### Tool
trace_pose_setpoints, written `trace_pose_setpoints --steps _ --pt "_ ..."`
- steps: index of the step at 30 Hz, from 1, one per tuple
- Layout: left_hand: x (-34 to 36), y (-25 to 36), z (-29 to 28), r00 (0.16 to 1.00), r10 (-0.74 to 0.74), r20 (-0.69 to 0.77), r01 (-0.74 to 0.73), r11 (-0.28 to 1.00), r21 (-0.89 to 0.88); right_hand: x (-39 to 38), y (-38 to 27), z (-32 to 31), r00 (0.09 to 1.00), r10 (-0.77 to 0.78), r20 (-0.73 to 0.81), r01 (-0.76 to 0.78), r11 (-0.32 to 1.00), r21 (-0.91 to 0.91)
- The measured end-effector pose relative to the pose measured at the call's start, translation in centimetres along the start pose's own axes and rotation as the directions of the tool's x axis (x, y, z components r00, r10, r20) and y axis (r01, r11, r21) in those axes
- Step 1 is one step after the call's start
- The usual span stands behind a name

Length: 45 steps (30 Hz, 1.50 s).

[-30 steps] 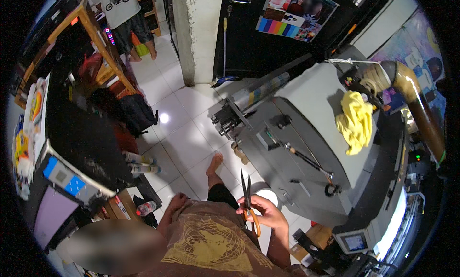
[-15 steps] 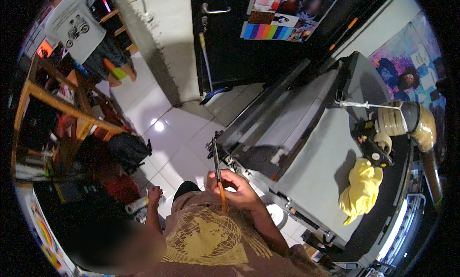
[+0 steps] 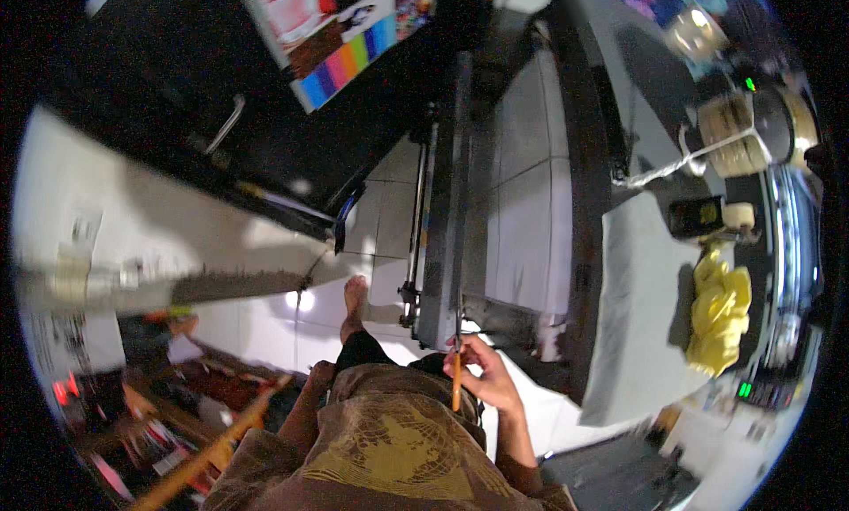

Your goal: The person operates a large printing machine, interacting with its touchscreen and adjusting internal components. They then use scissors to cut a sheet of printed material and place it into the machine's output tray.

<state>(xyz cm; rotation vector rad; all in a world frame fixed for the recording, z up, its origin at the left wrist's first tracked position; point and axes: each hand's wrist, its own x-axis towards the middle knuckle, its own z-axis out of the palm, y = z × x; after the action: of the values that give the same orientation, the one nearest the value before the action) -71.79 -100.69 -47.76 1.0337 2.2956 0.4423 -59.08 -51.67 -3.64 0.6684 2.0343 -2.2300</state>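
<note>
My right hand [image 3: 485,374] is closed around a long slim tool with an orange handle [image 3: 456,389], held upright in front of my shirt. Its thin grey shaft points away from me toward the machine's edge; the exact kind is not clear. Low at my left side hangs my left hand [image 3: 320,375], small and blurred, and its fingers cannot be made out. Ahead and to the right of my right hand stands a large wide-format printer-like machine [image 3: 588,272] with a light grey bed. A crumpled yellow cloth [image 3: 721,312] lies on its top.
Rolls of tape [image 3: 732,140] and a small black box [image 3: 696,217] sit along the machine's top. A dark door [image 3: 203,78] stands ahead left, beside a pale wall edge [image 3: 221,286]. Wooden shelving [image 3: 212,440] holds clutter at lower left. My bare foot [image 3: 355,292] is on white tiles.
My view has swung to the right and I have stepped along the machine. The orange-handled tool stays in my right hand. The other person at far left is no longer in view.
</note>
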Motion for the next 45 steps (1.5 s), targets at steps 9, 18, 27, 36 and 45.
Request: trace_pose_setpoints --steps 9,18,27,36,45 --pt "14.7 -17.7 -15.8 0.971 -0.239 0.031 0.131 0.419 -0.898 2.6 4.7 14.1 0.94 0.27 -0.21 -0.234 0.956 0.179" --pt "34.3 -0.9 -18.4 0.922 -0.328 0.204 0.368 0.907 -0.206 -0.1 23.3 21.7 0.827 0.415 -0.378 -0.293 0.894 0.34" --pt "55.2 12.7 -1.2 0.994 -0.055 0.097 0.099 0.839 -0.536 -3.9 39.9 25.8 0.344 0.419 -0.84 -0.307 0.896 0.321" --pt "60.2 17.1 -1.0 0.942 -0.29 -0.17 0.125 0.772 -0.624 6.1 53.6 14.1 0.422 0.227 -0.878 -0.202 0.967 0.153" --pt "61.3 10.1 1.0 0.995 -0.014 0.099 0.096 -0.16 -0.982 8.8 62.5 7.4 0.379 0.04 -0.924 -0.066 0.998 0.016"
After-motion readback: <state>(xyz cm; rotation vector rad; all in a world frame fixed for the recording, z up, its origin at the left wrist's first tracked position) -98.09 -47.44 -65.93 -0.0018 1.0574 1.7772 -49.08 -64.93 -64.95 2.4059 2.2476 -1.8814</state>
